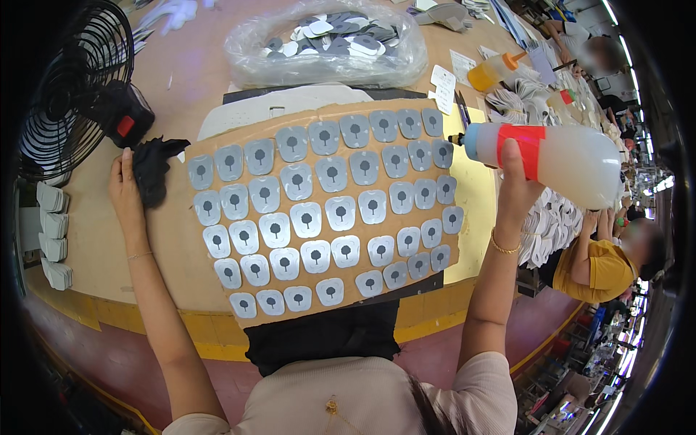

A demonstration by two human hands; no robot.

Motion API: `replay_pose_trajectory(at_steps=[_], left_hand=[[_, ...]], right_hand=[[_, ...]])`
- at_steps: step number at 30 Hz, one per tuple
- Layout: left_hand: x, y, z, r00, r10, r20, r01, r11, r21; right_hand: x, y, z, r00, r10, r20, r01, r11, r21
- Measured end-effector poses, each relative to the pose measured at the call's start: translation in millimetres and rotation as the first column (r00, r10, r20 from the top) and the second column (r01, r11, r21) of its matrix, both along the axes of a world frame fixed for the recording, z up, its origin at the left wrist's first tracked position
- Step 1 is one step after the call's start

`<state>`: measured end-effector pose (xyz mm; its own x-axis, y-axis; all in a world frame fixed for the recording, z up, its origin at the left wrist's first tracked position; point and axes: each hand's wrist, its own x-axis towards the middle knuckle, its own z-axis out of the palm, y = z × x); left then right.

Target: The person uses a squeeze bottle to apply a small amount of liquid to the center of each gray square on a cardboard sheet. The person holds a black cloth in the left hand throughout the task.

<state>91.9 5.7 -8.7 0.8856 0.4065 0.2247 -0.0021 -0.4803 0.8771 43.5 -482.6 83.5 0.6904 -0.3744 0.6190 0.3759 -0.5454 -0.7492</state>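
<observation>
My right hand point(516, 181) is wrapped round a large squeeze bottle point(580, 161) of cloudy whitish liquid, with a red band and a pale blue cap. The bottle lies tilted on its side in the air, its dark nozzle pointing left at the right edge of a brown cardboard sheet point(326, 192). Rows of grey rounded patches point(306, 220), each with a dark tree shape, cover that sheet; some look glossy. At the left, my left hand point(125, 190) rests on the table with fingers stretched out, beside a crumpled black cloth point(151, 174).
A black fan point(72, 94) stands at the far left, above stacks of pale pieces point(54, 232). Behind the cardboard sits a clear plastic bag point(254, 54) of loose patches. An orange-tipped bottle point(493, 71) and white piles point(544, 225) are at right, near a person in yellow point(591, 272).
</observation>
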Motion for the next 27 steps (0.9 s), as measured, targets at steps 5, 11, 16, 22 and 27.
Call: replay_pose_trajectory(at_steps=[5, 11, 16, 22, 27], left_hand=[[-1.6, -2.0, 1.8, 1.0, -0.013, -0.013, 0.013, 0.999, -0.03], [-2.3, -7.1, 5.4, 1.0, -0.003, 0.008, 0.003, 0.997, -0.076], [0.0, 3.7, -1.8, 0.998, -0.021, -0.052, 0.02, 1.0, -0.014], [-1.6, -4.4, 3.5, 1.0, -0.008, -0.006, 0.008, 0.999, -0.041], [-1.3, -1.3, 2.6, 1.0, -0.009, -0.019, 0.008, 1.0, -0.014]], right_hand=[[3.6, -2.8, -4.4, 0.997, -0.002, -0.077, -0.007, 0.992, -0.123], [4.7, -3.6, -9.8, 0.998, -0.016, -0.063, 0.007, 0.991, -0.131], [3.4, -18.0, -17.8, 0.98, -0.01, 0.2, -0.006, 0.997, 0.077], [-8.4, -32.7, -7.2, 0.932, 0.175, 0.318, -0.209, 0.975, 0.077], [-14.8, -12.7, -6.7, 0.99, 0.083, 0.112, -0.095, 0.989, 0.112]])
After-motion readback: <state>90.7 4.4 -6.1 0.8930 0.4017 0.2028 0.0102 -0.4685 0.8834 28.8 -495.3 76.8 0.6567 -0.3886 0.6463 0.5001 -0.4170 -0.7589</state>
